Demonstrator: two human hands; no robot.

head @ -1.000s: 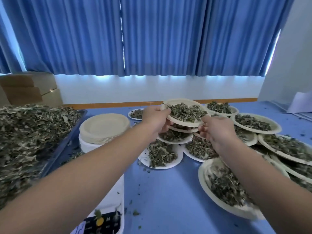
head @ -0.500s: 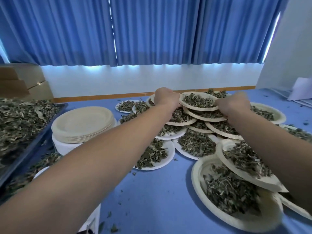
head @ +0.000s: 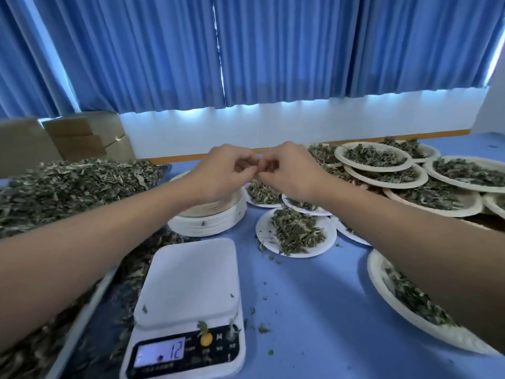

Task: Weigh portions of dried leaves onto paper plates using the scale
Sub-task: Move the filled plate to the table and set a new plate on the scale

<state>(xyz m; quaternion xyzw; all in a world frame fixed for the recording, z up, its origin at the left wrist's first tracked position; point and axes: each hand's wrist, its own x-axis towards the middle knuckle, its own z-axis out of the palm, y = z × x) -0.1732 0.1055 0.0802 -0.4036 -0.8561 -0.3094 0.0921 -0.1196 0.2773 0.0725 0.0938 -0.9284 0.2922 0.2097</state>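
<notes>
Closest in: white scale (head: 188, 310) sitting on the blue table (head: 314, 324), square platform bare apart from a couple of leaf crumbs, display showing what looks like 12 with a dash in front. A few more crumbs stuck around the buttons. Off at the near right, a filled plate (head: 375, 272), partly hidden under the right forearm.

Along the whole left side, a big tray (head: 165, 169) heaped with dried leaves (head: 68, 187), running from the near corner to the back.

Just behind the scale, a stack of empty plates (head: 207, 222), white ones underneath and tan ones on top. Right beside it, a single white plate (head: 266, 228) with a loose pile of leaves on it, plus a few more small portions behind that.

Above the empty stack, both arms stretched out and up off the table. Left hand (head: 221, 170) and right hand (head: 292, 170) both curled in, fingertips meeting in mid-air. Nothing visible pinched between them, though honestly too small to be sure. Not touching any plate or the scale.

Further right, overlapping piles of filled plates (head: 340, 155), stacked a few deep.

Way at the back, cardboard boxes (head: 90, 135) on the left, white wall, blue curtains (head: 246, 50).
</notes>
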